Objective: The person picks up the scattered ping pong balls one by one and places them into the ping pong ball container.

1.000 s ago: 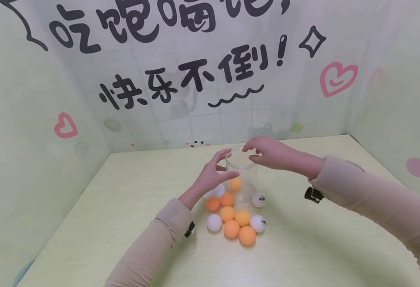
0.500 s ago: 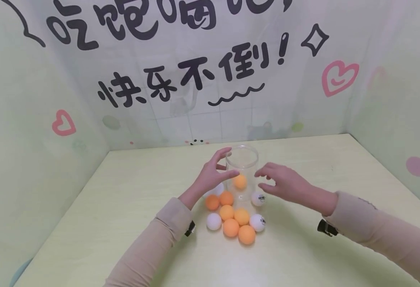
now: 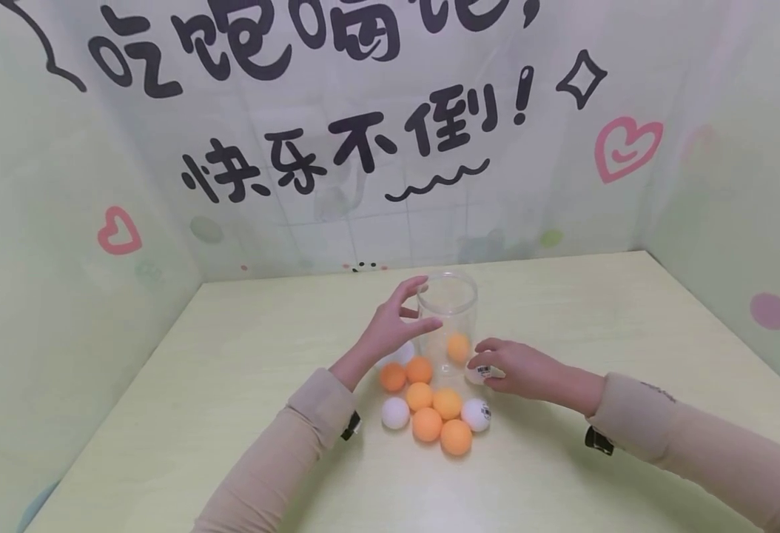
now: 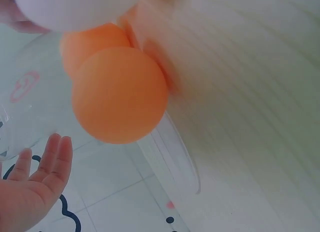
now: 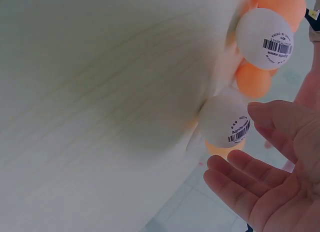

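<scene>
My left hand (image 3: 388, 327) grips a clear cylindrical container (image 3: 459, 317) from its left side, thumb in front and fingers behind. The container stands upright with one orange ping-pong ball (image 3: 458, 347) inside. Just to its right, my right hand (image 3: 530, 371) reaches around a white ping-pong ball with black print (image 5: 225, 119). In the right wrist view the thumb tip is at the ball's edge, while the slightly bent fingers (image 5: 240, 184) lie just past it with a gap showing. The left wrist view has an orange ball (image 4: 120, 94) close up, beside the container.
Several orange balls (image 3: 427, 425) and a few white balls (image 3: 395, 413) lie loose on the pale wooden table (image 3: 230, 385), in front of the container. A printed curtain (image 3: 337, 237) hangs behind the table, and similar sheets enclose both sides.
My right hand has come away from the container's mouth and down to the white ball at its right. Inside the container, the orange ball has shifted right. The left hand keeps its place.
</scene>
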{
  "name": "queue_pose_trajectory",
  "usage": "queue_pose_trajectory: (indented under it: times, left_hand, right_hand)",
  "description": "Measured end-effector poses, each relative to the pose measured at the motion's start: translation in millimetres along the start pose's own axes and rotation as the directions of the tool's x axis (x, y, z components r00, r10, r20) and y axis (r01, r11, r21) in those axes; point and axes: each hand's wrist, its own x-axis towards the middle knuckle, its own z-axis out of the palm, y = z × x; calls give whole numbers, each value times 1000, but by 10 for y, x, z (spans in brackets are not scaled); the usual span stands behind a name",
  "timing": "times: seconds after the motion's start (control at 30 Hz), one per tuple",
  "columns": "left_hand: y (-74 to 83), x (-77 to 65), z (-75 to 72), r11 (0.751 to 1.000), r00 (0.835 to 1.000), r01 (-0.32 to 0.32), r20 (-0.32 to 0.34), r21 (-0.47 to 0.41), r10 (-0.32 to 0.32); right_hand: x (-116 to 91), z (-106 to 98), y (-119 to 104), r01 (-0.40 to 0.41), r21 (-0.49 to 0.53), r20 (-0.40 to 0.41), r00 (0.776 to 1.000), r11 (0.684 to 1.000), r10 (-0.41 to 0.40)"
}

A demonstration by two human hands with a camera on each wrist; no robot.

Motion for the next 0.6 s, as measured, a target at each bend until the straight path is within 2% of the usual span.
queue_pose_trajectory:
  times: [0.27,0.6]
  left_hand:
    - [8,-4,-12,1000,1000,3,7,4,-3]
    - [11,-23,-11,1000,1000,11,-1,-5,-11]
  right_hand:
    - [24,47,44,5,27,-5,1000,1000,-5]
    - [87,125,97,-102,91,25,995,991,100]
